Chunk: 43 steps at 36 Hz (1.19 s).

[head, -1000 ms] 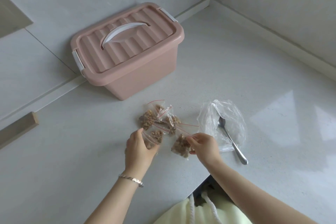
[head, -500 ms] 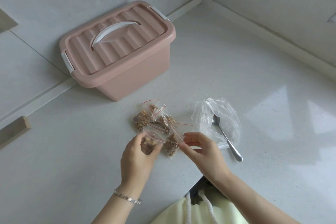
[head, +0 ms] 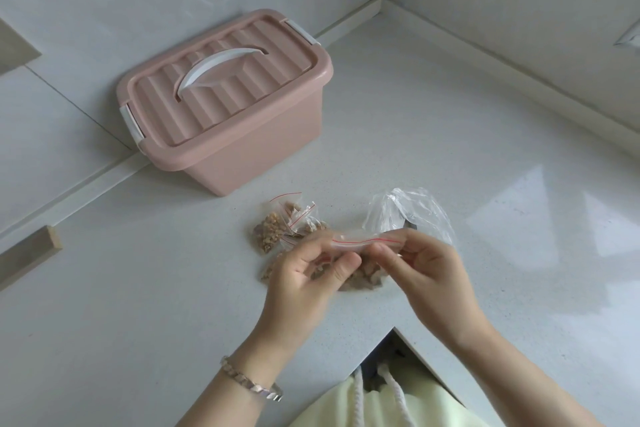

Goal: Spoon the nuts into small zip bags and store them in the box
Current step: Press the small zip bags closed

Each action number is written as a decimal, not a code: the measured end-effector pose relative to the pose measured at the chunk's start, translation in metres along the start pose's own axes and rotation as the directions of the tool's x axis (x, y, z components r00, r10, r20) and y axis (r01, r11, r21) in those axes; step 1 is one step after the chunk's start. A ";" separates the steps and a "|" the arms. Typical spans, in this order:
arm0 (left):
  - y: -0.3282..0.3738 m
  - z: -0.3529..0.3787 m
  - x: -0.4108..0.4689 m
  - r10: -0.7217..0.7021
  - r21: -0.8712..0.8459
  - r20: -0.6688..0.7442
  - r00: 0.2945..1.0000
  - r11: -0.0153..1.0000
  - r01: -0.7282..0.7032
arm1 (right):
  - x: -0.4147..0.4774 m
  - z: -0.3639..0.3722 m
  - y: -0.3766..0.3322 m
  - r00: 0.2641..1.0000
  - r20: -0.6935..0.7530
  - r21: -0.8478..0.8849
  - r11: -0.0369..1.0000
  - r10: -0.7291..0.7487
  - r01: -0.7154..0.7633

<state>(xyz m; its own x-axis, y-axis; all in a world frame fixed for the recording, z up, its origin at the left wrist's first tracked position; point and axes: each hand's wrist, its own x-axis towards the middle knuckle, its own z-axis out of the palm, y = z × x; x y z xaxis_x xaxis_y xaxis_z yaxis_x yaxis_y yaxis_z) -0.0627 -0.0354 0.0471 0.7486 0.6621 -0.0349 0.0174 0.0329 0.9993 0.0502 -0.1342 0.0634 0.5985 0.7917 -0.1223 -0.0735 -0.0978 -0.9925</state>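
head view: the pale counter (head: 450, 149) carries a pink box (head: 242, 156) at its back left edge, against the wall, lid on. above the counter's front edge, the left hand (head: 304, 274) and right hand (head: 433, 270) each pinch one end of the red-lined top of a small zip bag (head: 360, 239), its nuts (head: 363, 279) hanging below. a crumpled clear plastic bag (head: 408, 215) lies just behind the right hand. a cluster of filled zip bags (head: 277, 229) lies between the left hand and the box. a bracelet (head: 249, 383) circles the left wrist.
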 end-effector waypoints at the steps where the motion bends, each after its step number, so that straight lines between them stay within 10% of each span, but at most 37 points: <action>1: 0.002 0.001 0.001 -0.015 -0.052 -0.013 1.000 0.999 0.014 | 0.000 -0.001 -0.001 1.000 0.007 -0.006 1.000 -0.006 0.006; 13: 0.018 0.015 -0.004 -0.240 -0.208 -0.215 0.947 0.958 0.196 | -0.004 -0.002 -0.002 0.997 -0.016 0.121 0.990 0.081 -0.079; 43: 0.022 0.003 -0.001 -0.123 -0.043 -0.152 0.981 0.992 0.118 | -0.002 -0.008 -0.009 0.988 -0.141 0.223 0.974 0.069 -0.037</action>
<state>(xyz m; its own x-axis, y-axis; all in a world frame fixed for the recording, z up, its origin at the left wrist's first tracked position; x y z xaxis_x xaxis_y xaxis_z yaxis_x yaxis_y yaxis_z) -0.0607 -0.0377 0.0687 0.6312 0.7591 -0.1596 0.0775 0.1430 0.9867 0.0564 -0.1399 0.0730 0.6983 0.6902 -0.1895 -0.2713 0.0102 -0.9624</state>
